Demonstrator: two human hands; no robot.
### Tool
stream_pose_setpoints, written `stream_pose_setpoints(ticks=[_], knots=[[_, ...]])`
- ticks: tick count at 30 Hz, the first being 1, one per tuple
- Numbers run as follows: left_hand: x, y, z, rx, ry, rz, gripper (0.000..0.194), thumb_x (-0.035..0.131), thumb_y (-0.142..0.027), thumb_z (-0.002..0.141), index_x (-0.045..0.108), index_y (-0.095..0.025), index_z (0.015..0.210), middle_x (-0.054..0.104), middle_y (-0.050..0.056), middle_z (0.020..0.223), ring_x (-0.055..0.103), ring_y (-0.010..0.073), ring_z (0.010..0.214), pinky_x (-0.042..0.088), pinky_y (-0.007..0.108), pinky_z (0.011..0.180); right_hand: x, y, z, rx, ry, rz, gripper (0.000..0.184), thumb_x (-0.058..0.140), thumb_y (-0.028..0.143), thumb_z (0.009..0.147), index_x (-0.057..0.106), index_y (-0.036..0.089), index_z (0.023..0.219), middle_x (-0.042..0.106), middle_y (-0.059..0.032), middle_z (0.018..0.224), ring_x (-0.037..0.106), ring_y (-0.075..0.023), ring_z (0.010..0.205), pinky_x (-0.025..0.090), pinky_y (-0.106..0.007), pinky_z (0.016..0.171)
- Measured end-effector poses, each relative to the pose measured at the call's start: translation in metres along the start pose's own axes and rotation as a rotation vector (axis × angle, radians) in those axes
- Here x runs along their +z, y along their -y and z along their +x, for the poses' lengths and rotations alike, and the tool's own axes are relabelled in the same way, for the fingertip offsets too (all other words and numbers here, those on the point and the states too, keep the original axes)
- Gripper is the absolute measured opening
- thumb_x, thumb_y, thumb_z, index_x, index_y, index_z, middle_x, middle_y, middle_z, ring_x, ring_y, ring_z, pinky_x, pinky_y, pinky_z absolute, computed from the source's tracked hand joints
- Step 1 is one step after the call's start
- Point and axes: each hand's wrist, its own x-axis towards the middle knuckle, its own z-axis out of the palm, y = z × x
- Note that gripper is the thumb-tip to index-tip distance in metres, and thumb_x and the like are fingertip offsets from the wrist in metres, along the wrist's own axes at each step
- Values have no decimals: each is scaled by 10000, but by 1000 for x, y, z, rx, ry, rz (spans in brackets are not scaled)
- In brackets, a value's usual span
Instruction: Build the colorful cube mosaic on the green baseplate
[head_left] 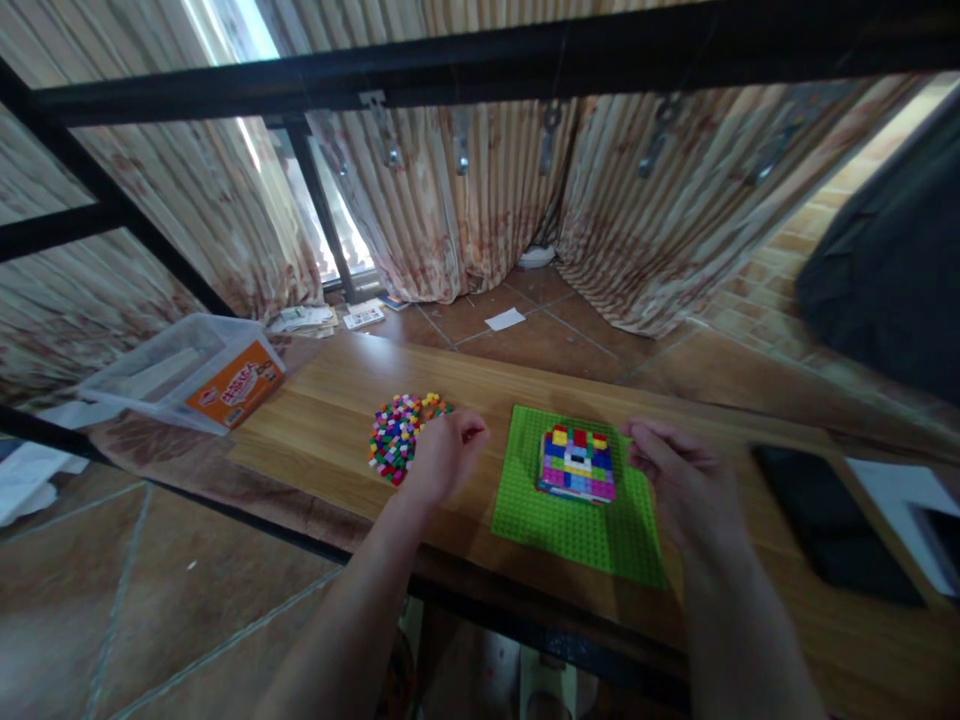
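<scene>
A green studded baseplate [525,510] lies on the wooden table. On it stands a low block of multicoloured building bricks [576,465], with red and yellow bricks raised along its far side. My left hand [446,455] is curled closed between the baseplate and a pile of small loose bricks [394,435], partly covering the pile's right side. Past the baseplate's right edge hovers my right hand [679,475], thumb and forefinger pressed together close to the brick block. Anything inside either hand is too small or hidden to name.
A clear plastic box [161,385] with an orange label sits at the table's left end. To the right lie a black tablet-like slab [832,525] and white paper [892,500]. A dark metal bar [480,60] crosses above, with curtains [465,210] behind.
</scene>
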Motion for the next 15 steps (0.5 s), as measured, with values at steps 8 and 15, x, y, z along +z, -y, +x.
stream_pose_setpoints(ticks=[8, 15], knots=[[41, -34, -13, -23, 82, -914, 98, 726, -227, 745, 707, -143, 793, 666, -4, 700, 592, 104, 643, 479, 225, 656, 25, 17, -26, -121, 388, -243, 164, 753, 371, 785, 787, 276, 914, 769, -16, 899, 691, -176, 785, 554, -314, 726], [42, -45, -15, -129, 165, -1169, 218, 842, -254, 646, 723, -129, 778, 700, -1, 680, 607, 84, 595, 490, 210, 622, 31, 21, -31, -272, 496, -331, 127, 711, 288, 837, 777, 301, 946, 739, 1, 912, 665, -154, 809, 529, -286, 721]])
